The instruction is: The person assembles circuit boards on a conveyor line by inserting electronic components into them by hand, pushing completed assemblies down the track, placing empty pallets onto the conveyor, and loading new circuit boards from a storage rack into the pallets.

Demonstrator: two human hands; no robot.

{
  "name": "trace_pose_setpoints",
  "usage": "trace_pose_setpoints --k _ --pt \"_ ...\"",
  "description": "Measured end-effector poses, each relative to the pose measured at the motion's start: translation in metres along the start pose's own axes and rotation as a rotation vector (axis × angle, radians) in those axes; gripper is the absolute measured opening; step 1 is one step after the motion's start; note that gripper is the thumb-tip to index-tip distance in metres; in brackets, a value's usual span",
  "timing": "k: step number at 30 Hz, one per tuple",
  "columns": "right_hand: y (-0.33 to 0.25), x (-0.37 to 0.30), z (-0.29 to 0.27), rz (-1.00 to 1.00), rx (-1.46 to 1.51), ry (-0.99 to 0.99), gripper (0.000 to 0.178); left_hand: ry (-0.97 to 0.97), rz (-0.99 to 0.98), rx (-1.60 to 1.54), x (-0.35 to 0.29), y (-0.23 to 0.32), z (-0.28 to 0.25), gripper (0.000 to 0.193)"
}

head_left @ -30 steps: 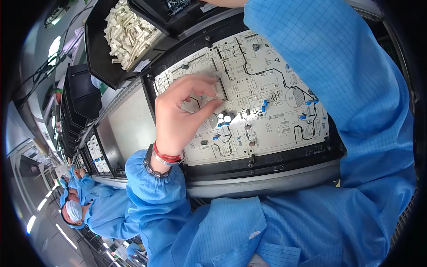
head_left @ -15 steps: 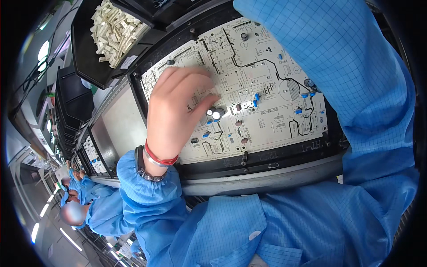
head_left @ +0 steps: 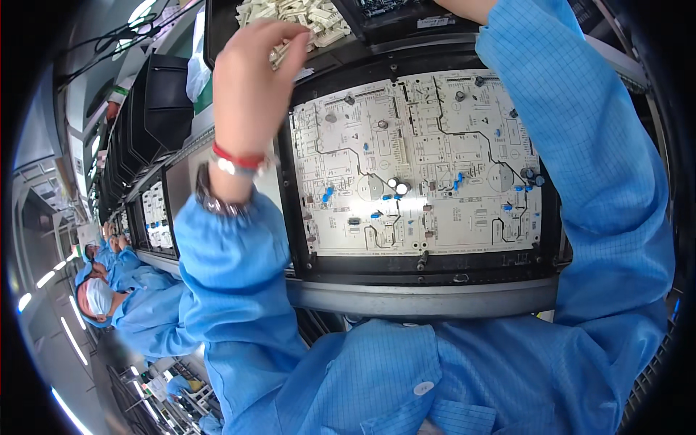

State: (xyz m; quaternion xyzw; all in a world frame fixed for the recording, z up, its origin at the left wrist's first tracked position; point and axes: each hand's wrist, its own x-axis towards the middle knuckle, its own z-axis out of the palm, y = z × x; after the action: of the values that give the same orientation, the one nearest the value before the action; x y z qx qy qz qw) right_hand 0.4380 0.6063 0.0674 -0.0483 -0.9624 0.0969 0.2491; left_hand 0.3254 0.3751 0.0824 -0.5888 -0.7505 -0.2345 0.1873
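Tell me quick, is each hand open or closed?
Left hand: fingers curved near white parts; can't tell if it's holding one.
Right hand: fingers out of frame, can't tell.

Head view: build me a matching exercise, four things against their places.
Things:
1. left hand
2. white pieces
3. circuit board
4. red band

Places:
A. piled in a black bin
B. around the left wrist
C. overlapping the bin in the picture
D. set within a black frame

Pairs: 1-C, 2-A, 3-D, 4-B
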Motion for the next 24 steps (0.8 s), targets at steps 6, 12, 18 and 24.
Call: trace_pose_setpoints --k 6,12,18,24 --pt "0.005 0.007 0.007 -0.118 0.005 0.007 0.012 -0.226 -0.081 -0.006 -0.002 -0.047 0.005 0.016" --pt "0.010 0.000 -0.008 -0.175 -0.040 0.047 0.012 -0.263 -0.083 0.049 0.000 -0.054 0.002 0.021" --pt "0.004 -0.020 -0.036 -0.202 0.066 0.114 0.011 -0.088 -0.311 -0.141 0.005 0.000 -0.005 0.014" --pt "-0.039 -0.064 -0.058 -0.104 0.342 -0.049 0.014 0.156 -0.559 -0.315 0.002 0.032 -0.035 0.013"
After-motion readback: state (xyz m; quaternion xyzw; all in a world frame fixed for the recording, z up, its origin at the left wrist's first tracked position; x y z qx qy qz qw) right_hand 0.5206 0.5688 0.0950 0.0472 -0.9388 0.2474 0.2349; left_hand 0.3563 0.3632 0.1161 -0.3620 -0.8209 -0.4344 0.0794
